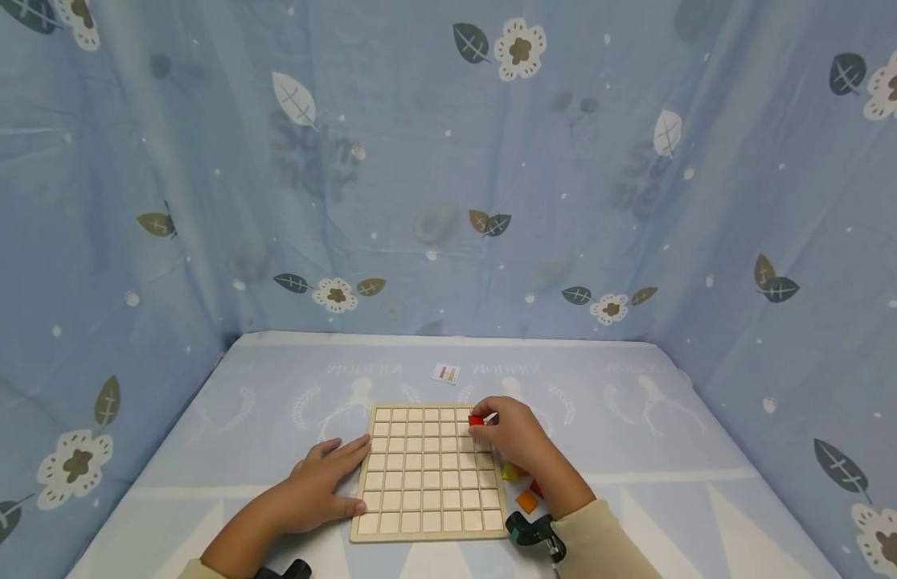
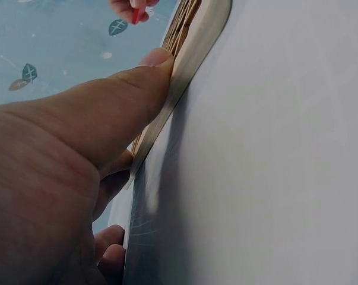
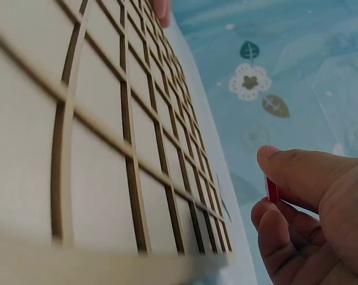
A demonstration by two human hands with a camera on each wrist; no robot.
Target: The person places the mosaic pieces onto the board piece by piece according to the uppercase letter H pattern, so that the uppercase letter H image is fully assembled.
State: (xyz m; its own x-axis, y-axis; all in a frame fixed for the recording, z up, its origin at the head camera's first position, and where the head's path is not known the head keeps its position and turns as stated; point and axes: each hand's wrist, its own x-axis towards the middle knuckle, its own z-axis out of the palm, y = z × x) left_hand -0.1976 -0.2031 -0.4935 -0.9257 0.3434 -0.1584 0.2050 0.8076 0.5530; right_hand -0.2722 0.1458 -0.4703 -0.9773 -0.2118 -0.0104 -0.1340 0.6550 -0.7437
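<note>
A wooden grid board point(image 1: 413, 481) of square cells lies in front of me, its cells bare in the head view. My left hand point(image 1: 314, 490) rests along its left edge, fingers fairly straight. In the left wrist view, the thumb touches the raised wooden rim point(image 2: 193, 65). Thumb and fingers of my right hand point(image 1: 512, 433) pinch a small red tile point(image 1: 476, 420) over the board's far right corner. The right wrist view shows this red tile point(image 3: 272, 189) held between thumb and fingertips, raised off the grid; part of it is hidden by the fingers.
Beside the board's right edge lie loose tiles: a yellow one point(image 1: 508, 473), an orange one point(image 1: 526, 502) and a red one point(image 1: 537, 488), partly behind the right forearm. A small printed card point(image 1: 445, 373) lies beyond the board. Blue patterned curtains point(image 1: 419, 161) enclose the table.
</note>
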